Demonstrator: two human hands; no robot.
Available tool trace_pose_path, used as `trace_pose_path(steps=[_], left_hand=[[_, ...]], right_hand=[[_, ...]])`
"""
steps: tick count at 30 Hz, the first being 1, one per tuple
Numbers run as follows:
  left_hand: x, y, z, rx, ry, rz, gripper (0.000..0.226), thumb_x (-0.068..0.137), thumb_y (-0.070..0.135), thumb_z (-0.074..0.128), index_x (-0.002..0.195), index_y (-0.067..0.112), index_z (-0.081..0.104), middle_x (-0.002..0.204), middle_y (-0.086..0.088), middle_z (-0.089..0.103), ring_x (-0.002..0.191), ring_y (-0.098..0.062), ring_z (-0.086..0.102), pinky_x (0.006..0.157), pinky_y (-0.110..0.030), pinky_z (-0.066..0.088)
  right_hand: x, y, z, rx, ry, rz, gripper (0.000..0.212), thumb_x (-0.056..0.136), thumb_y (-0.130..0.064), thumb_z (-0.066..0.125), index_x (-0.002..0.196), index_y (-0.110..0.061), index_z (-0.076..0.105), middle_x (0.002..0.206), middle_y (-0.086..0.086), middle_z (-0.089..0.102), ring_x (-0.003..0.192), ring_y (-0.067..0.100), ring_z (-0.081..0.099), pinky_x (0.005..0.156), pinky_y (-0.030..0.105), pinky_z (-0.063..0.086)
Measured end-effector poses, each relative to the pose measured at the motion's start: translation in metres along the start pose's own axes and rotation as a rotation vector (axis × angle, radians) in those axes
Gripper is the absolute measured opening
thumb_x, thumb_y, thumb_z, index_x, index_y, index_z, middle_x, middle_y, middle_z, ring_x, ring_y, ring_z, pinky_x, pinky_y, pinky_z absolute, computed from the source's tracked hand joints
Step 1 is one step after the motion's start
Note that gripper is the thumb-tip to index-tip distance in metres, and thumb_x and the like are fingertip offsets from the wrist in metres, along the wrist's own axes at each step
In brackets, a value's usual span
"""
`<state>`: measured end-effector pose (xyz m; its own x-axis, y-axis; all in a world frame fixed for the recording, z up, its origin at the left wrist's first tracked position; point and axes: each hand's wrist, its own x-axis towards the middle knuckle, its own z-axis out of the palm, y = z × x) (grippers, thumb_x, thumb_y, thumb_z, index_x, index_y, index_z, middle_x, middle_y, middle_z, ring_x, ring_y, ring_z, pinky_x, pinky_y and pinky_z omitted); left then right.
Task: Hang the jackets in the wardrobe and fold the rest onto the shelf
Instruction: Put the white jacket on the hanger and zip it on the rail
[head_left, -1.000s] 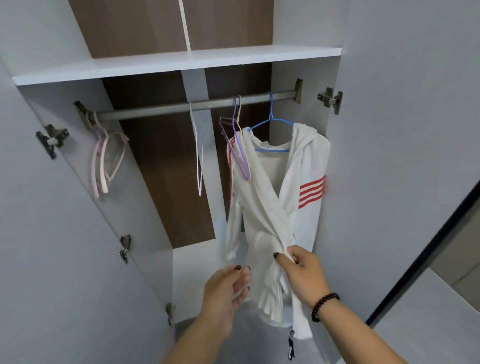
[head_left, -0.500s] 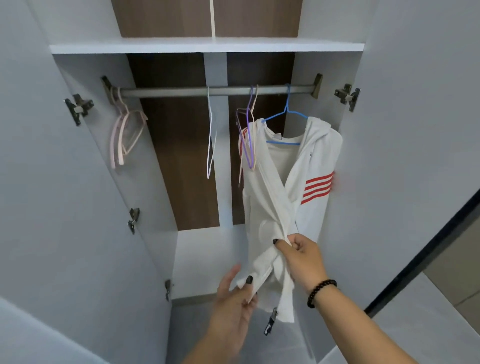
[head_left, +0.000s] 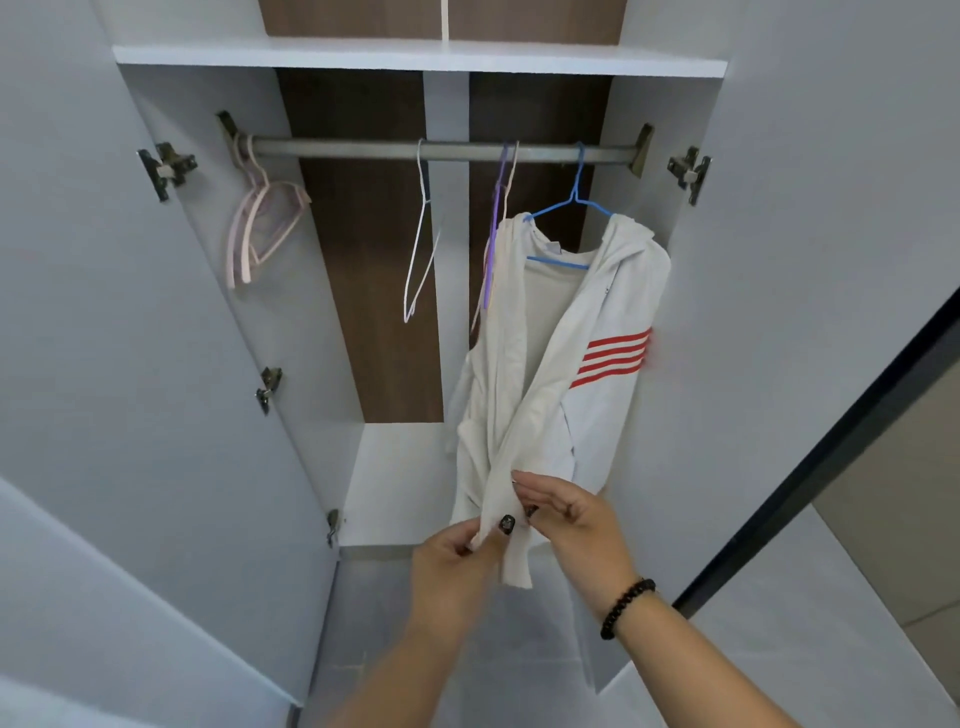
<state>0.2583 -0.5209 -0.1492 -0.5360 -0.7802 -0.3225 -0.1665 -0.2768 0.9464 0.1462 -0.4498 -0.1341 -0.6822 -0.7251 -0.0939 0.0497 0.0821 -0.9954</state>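
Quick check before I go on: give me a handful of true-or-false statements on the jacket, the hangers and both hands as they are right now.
1. The white jacket hangs on a blue hanger on the rail. True.
2. The jacket's sleeve stripes are green. False: they are red.
3. The left hand pinches the jacket's lower front edge. True.
4. The right hand is up on the rail. False: it is down at the jacket's lower front, beside the left hand.
5. The pink hangers sit at the rail's left end, empty. True.
6. Folded clothes lie on the upper shelf. False: none can be seen on it.
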Motion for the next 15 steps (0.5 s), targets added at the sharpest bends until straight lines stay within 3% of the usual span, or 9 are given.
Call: trace_pose_path(steps=[3,4,6,9,12,15], left_hand=[[-0.004,0.002,0.005,-0.236,-0.033,-0.126,0.024,0.079,0.035,0.075,0.089,0.013,0.079,0.095,-0.019,0.073,0.085,-0.031,0.067,0.082,-0.042,0.053],[-0.005,0.003,0.008,-0.319,-0.026,-0.152,0.025,0.083,0.028,0.072,0.093,0.006,0.077,0.098,-0.020,0.073,0.088,-0.031,0.068,0.083,-0.041,0.053],[-0.005,0.008,0.014,-0.431,-0.010,-0.184,0.023,0.089,0.018,0.065,0.097,-0.002,0.074,0.101,-0.020,0.072,0.082,-0.025,0.068,0.072,-0.034,0.053],[-0.007,0.013,0.024,-0.428,-0.028,-0.147,0.026,0.090,0.019,0.062,0.095,-0.005,0.070,0.093,-0.018,0.070,0.077,-0.025,0.062,0.064,-0.031,0.049],[-0.013,0.017,0.034,-0.368,-0.069,-0.095,0.026,0.092,0.020,0.061,0.094,-0.004,0.072,0.086,-0.015,0.071,0.069,-0.021,0.064,0.056,-0.024,0.050],[-0.019,0.016,0.039,-0.291,-0.103,-0.048,0.025,0.093,0.021,0.059,0.091,0.003,0.076,0.086,-0.017,0.072,0.069,-0.021,0.064,0.061,-0.025,0.048]], right_hand=[[-0.011,0.006,-0.004,-0.044,0.135,-0.019,0.034,0.084,0.011,0.058,0.095,-0.019,0.070,0.094,-0.005,0.072,0.090,0.006,0.067,0.080,0.015,0.051],[-0.018,0.010,-0.006,-0.087,0.212,-0.017,0.028,0.083,0.007,0.062,0.089,-0.019,0.069,0.087,-0.006,0.070,0.084,0.006,0.065,0.075,0.012,0.050],[-0.034,0.019,-0.008,-0.195,0.278,0.010,0.015,0.081,-0.005,0.069,0.078,-0.019,0.068,0.075,-0.007,0.067,0.073,0.003,0.060,0.066,0.011,0.046],[-0.050,0.031,-0.009,-0.276,0.115,0.154,0.014,0.085,-0.021,0.068,0.073,-0.016,0.072,0.074,-0.003,0.072,0.075,0.006,0.064,0.069,0.018,0.045],[-0.048,0.027,-0.009,0.039,0.107,0.296,0.021,0.091,-0.018,0.059,0.077,-0.011,0.073,0.076,0.000,0.073,0.074,0.012,0.064,0.069,0.024,0.045],[-0.041,0.017,-0.009,0.587,0.126,0.440,0.015,0.090,-0.013,0.054,0.086,-0.005,0.066,0.078,0.010,0.067,0.060,0.018,0.057,0.059,0.028,0.038]])
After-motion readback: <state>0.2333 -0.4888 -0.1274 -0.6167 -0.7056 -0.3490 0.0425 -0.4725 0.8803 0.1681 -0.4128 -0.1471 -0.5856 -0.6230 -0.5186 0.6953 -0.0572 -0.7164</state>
